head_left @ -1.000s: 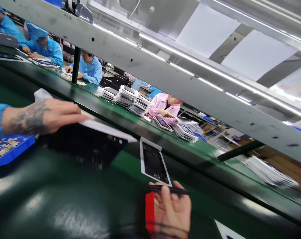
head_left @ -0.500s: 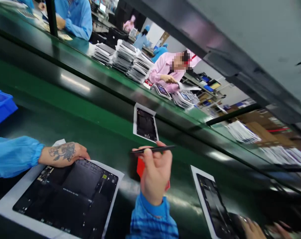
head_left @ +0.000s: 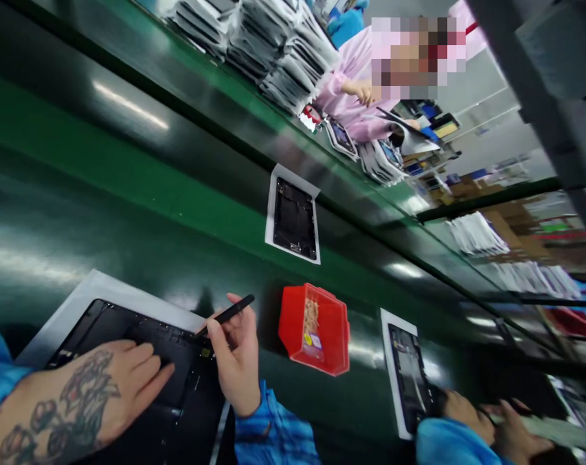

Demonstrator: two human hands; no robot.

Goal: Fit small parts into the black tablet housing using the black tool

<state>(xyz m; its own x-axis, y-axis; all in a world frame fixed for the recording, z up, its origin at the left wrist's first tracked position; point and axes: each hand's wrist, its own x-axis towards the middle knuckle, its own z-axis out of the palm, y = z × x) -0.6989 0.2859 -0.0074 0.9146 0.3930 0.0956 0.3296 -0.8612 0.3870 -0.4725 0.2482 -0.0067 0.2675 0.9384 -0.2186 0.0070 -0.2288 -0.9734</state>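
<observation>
While right hand (head_left: pixel 239 361) pinches tool (head_left: pixel 235 309), left (head_left: pixel 96 394) palm-down

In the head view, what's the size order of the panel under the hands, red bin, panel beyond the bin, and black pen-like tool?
1. Near panel
2. Red bin
3. Far panel
4. Black tool
Far panel is farther away, so its true rank is unsure.

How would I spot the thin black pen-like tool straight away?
On the glossy green bench, find the flat black rectangular panel on white sheeting, lower left. At its far edge, the person's right hand pinches the thin black pen-like tool. Unlike the broad panel below, it is narrow, stick-shaped and slanted.
</observation>
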